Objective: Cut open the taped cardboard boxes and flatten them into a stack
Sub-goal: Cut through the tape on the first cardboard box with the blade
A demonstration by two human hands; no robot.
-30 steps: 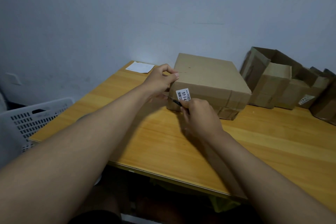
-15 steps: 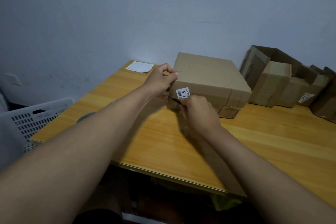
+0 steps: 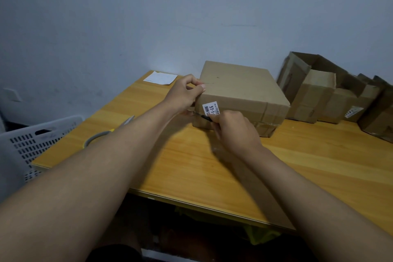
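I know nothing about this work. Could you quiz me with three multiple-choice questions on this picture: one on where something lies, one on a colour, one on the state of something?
1. Where does the white slip of paper lie?
A. on the table's far left corner, near the wall
B. on top of the taped box
C. inside the basket

2. What colour is the slotted basket beside the table?
A. red
B. white
C. black

3. In what state is the box being worked on?
A. flattened
C. open with flaps up
B. closed, tape bands around it

Answers:
1 A: the paper rests on the table beyond the left hand.
2 B: the basket at the left edge is white.
3 B: the taped box keeps its shape while the right hand presses a dark blade to its front.
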